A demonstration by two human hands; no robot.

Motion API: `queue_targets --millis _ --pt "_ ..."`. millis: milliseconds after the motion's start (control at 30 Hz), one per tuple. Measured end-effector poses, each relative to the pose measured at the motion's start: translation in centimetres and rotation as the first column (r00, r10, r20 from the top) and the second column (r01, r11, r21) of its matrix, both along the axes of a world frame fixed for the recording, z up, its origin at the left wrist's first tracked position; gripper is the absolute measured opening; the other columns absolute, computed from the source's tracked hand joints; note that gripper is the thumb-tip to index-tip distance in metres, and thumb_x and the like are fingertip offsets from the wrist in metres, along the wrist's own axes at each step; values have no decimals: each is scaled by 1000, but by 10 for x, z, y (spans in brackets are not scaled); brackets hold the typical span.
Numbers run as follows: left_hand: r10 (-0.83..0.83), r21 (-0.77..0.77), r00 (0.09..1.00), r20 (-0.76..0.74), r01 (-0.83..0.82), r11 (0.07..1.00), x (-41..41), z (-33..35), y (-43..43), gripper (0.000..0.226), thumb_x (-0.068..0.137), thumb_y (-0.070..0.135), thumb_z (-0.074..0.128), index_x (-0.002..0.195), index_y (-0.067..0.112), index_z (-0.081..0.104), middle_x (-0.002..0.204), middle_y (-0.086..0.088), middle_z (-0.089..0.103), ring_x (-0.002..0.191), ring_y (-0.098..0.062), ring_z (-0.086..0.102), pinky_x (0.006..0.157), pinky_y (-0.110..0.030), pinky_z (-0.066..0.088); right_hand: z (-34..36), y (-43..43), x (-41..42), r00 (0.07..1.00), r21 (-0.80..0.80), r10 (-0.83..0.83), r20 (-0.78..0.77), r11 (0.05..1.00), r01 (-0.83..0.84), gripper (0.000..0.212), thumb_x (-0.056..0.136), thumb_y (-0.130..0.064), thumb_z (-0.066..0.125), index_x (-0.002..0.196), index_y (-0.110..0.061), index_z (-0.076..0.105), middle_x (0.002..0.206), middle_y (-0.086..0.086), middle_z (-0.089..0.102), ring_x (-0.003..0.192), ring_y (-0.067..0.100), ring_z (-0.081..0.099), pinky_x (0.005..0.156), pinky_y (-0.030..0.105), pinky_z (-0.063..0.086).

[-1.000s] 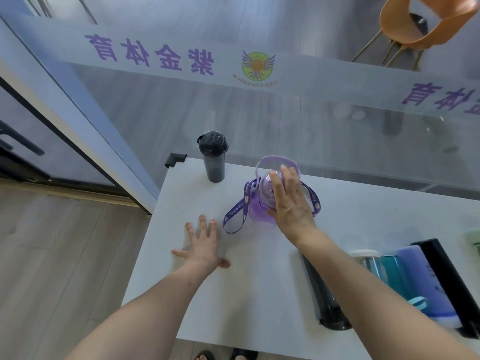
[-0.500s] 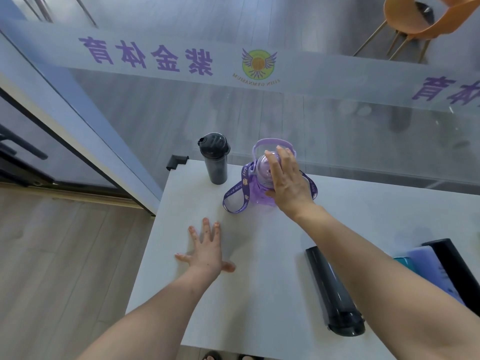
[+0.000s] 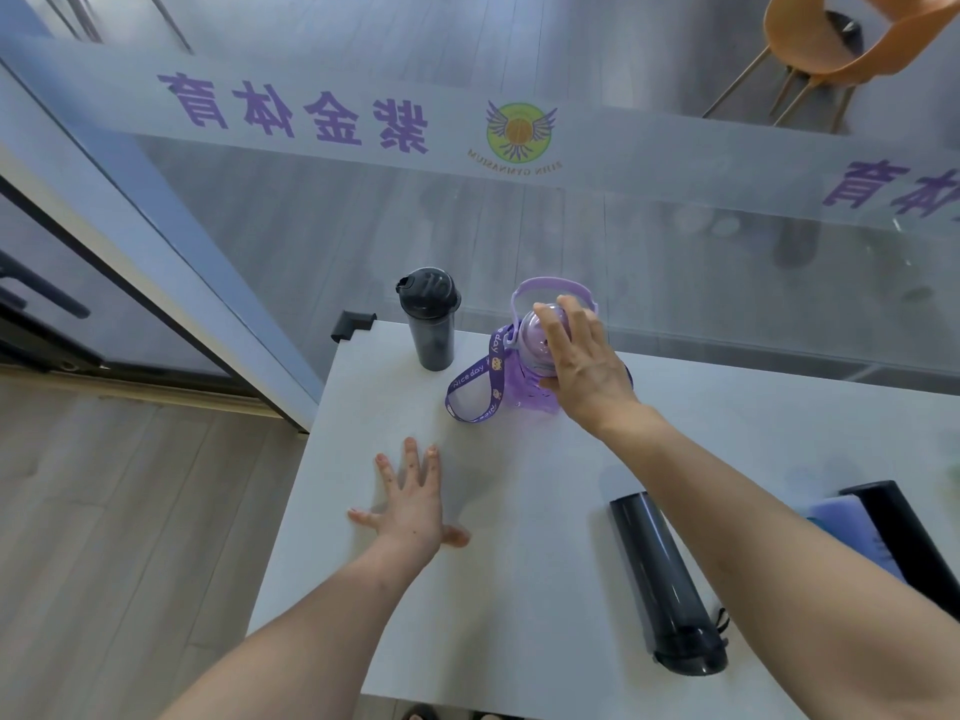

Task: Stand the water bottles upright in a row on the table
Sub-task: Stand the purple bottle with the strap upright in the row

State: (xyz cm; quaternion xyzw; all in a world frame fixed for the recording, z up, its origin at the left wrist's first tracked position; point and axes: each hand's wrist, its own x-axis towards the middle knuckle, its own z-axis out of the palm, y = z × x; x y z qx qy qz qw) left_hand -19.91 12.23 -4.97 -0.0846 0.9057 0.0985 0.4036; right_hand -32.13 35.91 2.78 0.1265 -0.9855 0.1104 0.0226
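Note:
A black shaker bottle (image 3: 430, 319) stands upright at the far left corner of the white table (image 3: 519, 615). Just to its right stands a purple bottle (image 3: 524, 387) with a handle and a hanging purple strap (image 3: 475, 387). My right hand (image 3: 582, 366) lies over its lid and shoulder, thumb tucked round the body, gripping it. Spread flat on the table nearer to me is my left hand (image 3: 413, 504), which holds nothing. A dark grey bottle (image 3: 667, 584) lies on its side at the right. A blue-lavender bottle (image 3: 844, 517) lies beyond my right forearm, mostly hidden.
A black box (image 3: 906, 537) sits at the table's right edge beside the lying bottles. A glass wall with purple lettering runs just behind the table. A black corner guard (image 3: 353, 324) caps the far left corner. An orange chair (image 3: 831, 44) stands beyond the glass.
My right hand has carried the purple bottle farther back, close beside the black shaker bottle. My left hand has stayed flat on the table.

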Motion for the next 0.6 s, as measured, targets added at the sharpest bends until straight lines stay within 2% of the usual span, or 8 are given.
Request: queue_targets --millis 600 --pt "1 -12 1000 -1 -1 1000 0 -2 0 140 70 66 82 154 39 -27 157 11 -45 147 -36 -37 99 -88 20 0 5 1 1000 -23 14 -22 1000 -15 109 68 2 87 155 -23 25 159 12 24 141 37 29 87 45 56"
